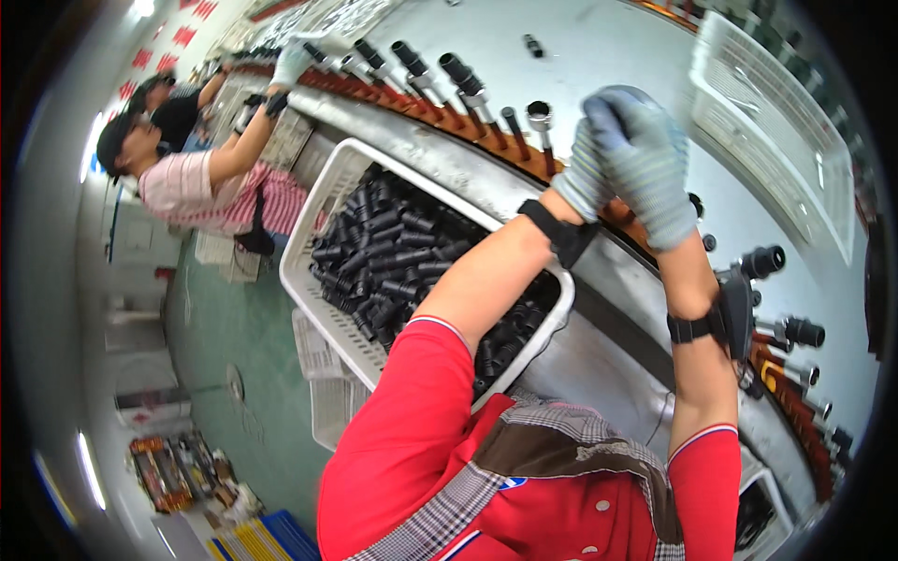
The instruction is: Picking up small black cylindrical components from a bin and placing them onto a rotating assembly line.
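Observation:
My left hand (pixel 587 170) and my right hand (pixel 653 173), both in grey striped knit gloves, are pressed together above the edge of the metal bench. Their fingers are curled closed. Whatever lies between them is hidden. Right below them runs a curved orange-brown rack (pixel 524 154) of upright posts. Several posts carry metal sockets with black ridged sleeves, such as one black sleeve (pixel 461 73). A bare metal socket (pixel 540 116) tops the post nearest my left hand. Under my left forearm stands a white plastic basket (pixel 313 210) full of short black ridged cylinders (pixel 383 248).
A loose black cylinder (pixel 533 46) lies on the bench top (pixel 599 47). White slotted baskets (pixel 739 140) stand at the far right. More topped posts (pixel 800 332) line the bench to the right. A co-worker (pixel 229 178) in pink reaches over the rack at left.

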Demonstrator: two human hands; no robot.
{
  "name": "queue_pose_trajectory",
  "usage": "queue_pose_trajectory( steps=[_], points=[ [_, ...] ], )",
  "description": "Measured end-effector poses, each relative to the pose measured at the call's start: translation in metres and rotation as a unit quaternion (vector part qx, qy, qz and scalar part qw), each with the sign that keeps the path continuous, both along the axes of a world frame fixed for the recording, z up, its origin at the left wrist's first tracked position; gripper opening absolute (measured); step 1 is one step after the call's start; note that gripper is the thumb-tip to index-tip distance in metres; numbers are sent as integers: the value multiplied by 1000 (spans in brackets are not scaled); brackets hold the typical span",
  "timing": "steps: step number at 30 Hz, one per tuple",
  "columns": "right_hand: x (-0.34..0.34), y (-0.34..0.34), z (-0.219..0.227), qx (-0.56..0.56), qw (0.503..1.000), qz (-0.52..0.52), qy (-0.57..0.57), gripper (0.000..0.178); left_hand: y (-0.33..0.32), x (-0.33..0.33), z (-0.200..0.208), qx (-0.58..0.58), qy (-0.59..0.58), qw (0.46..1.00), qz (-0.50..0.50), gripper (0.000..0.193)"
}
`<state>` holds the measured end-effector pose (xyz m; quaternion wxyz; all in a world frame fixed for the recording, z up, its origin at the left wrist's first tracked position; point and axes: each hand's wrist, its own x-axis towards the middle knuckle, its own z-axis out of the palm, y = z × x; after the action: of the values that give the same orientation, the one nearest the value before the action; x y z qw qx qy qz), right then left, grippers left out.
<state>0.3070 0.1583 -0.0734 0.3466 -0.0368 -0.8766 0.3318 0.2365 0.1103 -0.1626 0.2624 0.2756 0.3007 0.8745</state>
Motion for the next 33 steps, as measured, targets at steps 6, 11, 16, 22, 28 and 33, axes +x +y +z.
queue_pose_trajectory(
  steps=[6, 11, 16, 22, 28, 33],
  points=[
    [-17, -31, -10, -55, 994, 8, 99, 25, -39, -21, 8, -167, 323, 910, 200, 11],
    [17, -59, -2, 17, 997, 26, 75, 46, -83, -22, 28, -250, 272, 887, 277, 24],
    [183, -78, -8, -82, 994, 66, -32, 36, -247, 38, 100, -240, 230, 820, 466, 22],
    [274, -58, -71, -177, 974, 2, -139, 21, -343, -21, -49, -748, 506, 383, 194, 28],
    [282, -53, -80, -164, 964, -5, -210, 17, -319, -32, -78, -740, 567, 334, 137, 30],
    [312, -49, -85, -193, 963, -26, -185, 19, -350, -54, -109, -783, 515, 346, 40, 39]
  ],
)
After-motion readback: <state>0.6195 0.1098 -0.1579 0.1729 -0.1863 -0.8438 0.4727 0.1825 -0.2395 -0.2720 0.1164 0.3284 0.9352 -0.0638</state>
